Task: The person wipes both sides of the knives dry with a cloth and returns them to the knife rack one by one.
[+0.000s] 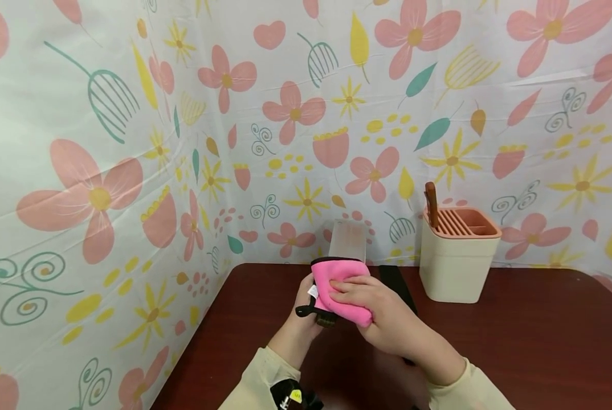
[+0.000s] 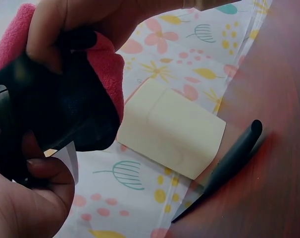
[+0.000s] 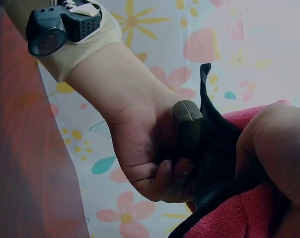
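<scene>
In the head view my left hand [image 1: 301, 313] grips the handle of a broad-bladed kitchen knife. Its wide metal blade [image 1: 348, 239] points away from me, toward the patterned backdrop. The dark handle end [image 3: 188, 116] sticks out of the curled fingers in the right wrist view. A pink cloth [image 1: 339, 285] with black edging, a black loop and a small white tag lies over the knife near the handle. My right hand [image 1: 378, 302] holds this cloth against the knife, its fingers on top and thumb beneath. The cloth's dark underside [image 2: 66, 104] hides part of the blade.
A cream knife block [image 1: 457, 265] with a pink slotted top stands at the back right; a brown-handled utensil [image 1: 431, 205] is in it. A long black object [image 1: 398, 287] lies on the dark red table [image 1: 542, 330], partly behind my right hand. Flower-patterned sheeting [image 1: 296, 142] hangs behind and at left.
</scene>
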Motion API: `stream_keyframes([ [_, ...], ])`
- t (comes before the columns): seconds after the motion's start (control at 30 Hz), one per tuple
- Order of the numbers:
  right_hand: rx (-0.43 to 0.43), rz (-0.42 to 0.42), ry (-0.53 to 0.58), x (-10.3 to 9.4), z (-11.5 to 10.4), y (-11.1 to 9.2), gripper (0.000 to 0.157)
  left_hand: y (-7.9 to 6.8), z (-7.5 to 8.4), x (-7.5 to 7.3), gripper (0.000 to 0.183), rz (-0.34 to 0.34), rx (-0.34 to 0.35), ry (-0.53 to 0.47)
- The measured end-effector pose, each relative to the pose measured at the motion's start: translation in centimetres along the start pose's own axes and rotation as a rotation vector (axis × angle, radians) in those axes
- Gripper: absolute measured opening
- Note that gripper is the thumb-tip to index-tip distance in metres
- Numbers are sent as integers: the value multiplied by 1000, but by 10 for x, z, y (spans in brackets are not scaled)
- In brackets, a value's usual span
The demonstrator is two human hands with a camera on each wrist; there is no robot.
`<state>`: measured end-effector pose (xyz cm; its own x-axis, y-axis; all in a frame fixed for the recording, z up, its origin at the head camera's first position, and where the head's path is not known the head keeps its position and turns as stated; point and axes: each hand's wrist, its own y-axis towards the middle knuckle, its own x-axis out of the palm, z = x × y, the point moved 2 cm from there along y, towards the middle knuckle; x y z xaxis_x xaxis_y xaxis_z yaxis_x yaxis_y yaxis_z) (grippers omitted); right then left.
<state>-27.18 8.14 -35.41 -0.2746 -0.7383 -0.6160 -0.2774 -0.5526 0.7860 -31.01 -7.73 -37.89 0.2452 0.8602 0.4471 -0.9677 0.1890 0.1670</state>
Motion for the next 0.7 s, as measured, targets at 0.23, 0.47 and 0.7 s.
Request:
stream_keyframes([
  [0.23,-8,-20,82,-2,2,-4,43,-2,5,2,34,40,14,-4],
  [0.47,-55,-9,106,-2,3,-8,25,-3,9,2,33,66,35,-2],
  [0.7,-105,16,124,-2,1,-7,29,8,3,-9,32,66,75,46],
])
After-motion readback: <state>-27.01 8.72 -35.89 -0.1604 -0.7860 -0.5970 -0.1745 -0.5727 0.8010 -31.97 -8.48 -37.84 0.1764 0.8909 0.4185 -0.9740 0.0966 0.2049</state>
